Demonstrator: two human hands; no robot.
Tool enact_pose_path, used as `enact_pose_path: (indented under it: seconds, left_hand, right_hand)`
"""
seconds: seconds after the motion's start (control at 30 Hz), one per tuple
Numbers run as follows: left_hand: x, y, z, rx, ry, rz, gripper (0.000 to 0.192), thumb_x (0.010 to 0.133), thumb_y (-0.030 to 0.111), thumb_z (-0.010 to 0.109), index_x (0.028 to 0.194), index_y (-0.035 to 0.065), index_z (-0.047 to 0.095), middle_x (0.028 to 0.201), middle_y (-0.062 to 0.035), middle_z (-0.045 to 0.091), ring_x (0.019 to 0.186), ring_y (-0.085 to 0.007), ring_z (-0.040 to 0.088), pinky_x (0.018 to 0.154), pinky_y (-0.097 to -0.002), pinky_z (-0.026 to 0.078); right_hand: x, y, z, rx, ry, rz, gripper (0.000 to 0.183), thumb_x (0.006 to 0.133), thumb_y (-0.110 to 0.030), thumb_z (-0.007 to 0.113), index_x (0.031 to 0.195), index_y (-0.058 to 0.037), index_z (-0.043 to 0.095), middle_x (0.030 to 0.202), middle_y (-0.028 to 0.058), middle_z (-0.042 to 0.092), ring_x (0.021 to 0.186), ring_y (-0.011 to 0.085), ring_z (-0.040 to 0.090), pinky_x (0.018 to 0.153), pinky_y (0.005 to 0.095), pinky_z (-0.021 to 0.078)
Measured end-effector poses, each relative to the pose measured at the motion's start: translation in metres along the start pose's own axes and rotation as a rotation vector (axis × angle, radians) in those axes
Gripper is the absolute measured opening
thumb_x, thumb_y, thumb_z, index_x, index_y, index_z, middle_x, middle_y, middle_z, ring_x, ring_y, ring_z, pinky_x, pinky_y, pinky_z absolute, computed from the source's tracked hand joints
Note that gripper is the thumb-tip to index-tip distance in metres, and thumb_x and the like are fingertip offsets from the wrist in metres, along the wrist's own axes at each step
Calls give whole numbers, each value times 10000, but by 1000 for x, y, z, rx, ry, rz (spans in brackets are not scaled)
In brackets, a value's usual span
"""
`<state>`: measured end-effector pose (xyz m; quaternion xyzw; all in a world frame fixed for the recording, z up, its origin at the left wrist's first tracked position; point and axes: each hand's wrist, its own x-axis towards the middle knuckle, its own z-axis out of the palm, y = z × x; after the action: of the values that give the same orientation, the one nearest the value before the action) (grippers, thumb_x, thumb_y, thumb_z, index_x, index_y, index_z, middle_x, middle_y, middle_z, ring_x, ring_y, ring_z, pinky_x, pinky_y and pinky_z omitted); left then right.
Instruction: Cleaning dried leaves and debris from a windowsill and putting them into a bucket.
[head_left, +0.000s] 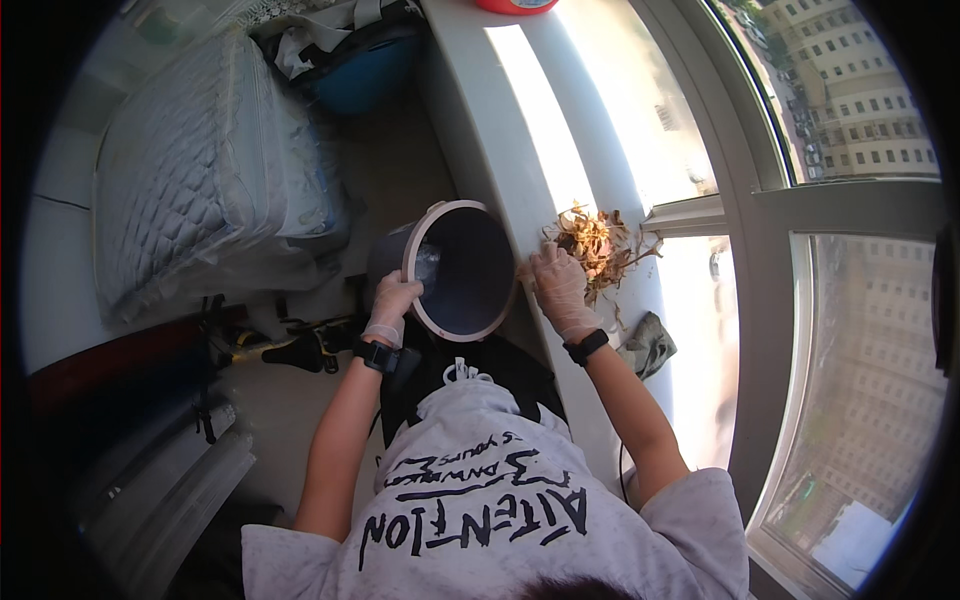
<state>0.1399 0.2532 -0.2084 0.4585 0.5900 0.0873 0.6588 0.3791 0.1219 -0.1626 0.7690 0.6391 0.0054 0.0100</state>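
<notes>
My left hand (391, 301), in a clear thin glove, grips the light rim of a dark plastic bucket (477, 292). The bucket is tilted with its mouth towards me, beside the windowsill. Crumpled clear plastic (427, 264) shows against its inner wall. A pile of dry brown leaves and stems (596, 238) lies on the white windowsill (480, 82). At the near left edge of the pile is my gloved right hand (559, 286), fingers curled downward. Its fingertips are partly hidden, so whether they pinch any leaves is unclear.
A grey-green crumpled cloth or bag (649, 346) lies on the sill near my right forearm. A red container (517, 6) stands at the far end. Plastic-wrapped quilted bedding (180, 180) and a bicycle saddle (294, 355) are to the left. Window frames (739, 247) border the right.
</notes>
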Motion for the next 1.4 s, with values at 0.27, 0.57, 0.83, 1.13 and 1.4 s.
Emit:
enact_pose_path:
  seconds: [0.27,0.57,0.83,1.13,1.4]
  left_hand:
    - [7,-4,-2,117,48,26,296,637,107,586,901,-24,612,736,-89,627,658,-166,589,612,-282,454]
    - [-17,15,9,-14,-1,42,193,667,91,586,831,-7,614,657,-38,588,549,-115,546,488,-240,416]
    - [-28,11,9,-12,-7,50,210,693,43,529,878,-39,585,744,-78,608,643,-167,605,567,-270,483]
    - [-17,2,7,7,-20,112,241,703,66,552,934,1,577,728,-26,578,605,-123,573,527,-235,455]
    - [-32,11,12,-26,-22,58,246,696,70,552,931,1,577,725,-30,576,593,-117,562,514,-223,437]
  right_hand:
    - [22,-33,-8,186,26,-37,72,762,-149,561,803,-90,564,874,65,507,712,223,564,557,339,457]
    - [-5,5,-27,481,212,222,212,786,-46,483,973,-84,578,891,93,562,774,291,574,660,378,470]
    - [-55,69,-19,686,353,878,258,835,-235,559,975,-22,515,905,131,539,831,273,532,733,338,413]
    - [-61,73,3,776,416,755,179,794,-177,577,780,0,599,733,126,600,680,244,564,653,320,436]
    - [-79,75,-77,825,556,807,82,788,-76,634,843,-20,611,772,53,601,674,129,554,626,243,445]
